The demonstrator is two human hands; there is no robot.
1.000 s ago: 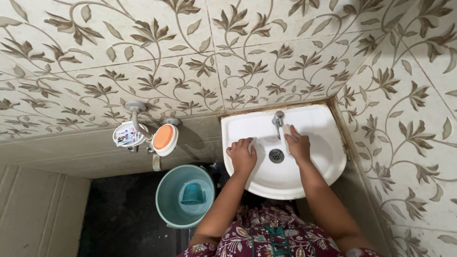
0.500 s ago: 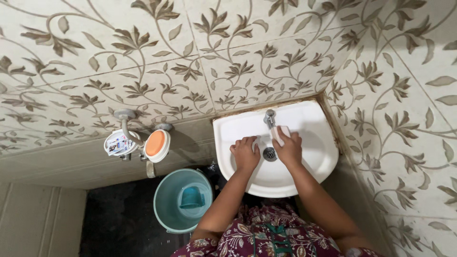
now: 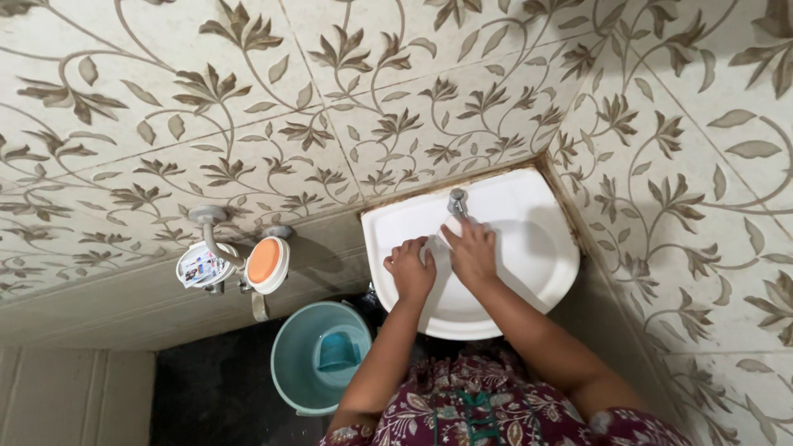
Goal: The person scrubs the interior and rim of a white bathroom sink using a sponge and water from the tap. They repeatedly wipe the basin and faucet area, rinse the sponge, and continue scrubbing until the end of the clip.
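A: Head view, item one?
B: White ceramic corner basin point(image 3: 529, 272); left hand point(image 3: 409, 270) is pressing curled fingers on its near-left bowl.

A: Item two?
B: Right hand point(image 3: 472, 250) is closing around a white soap-like bar point(image 3: 452, 226), below the chrome tap point(image 3: 457, 201).

A: Elsewhere?
B: Teal plastic bucket point(image 3: 289, 363), lower left.

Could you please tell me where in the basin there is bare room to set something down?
The sink is bare on its right half, between the right hand and the corner wall. Beside the tap, the left hand and right hand crowd its middle.
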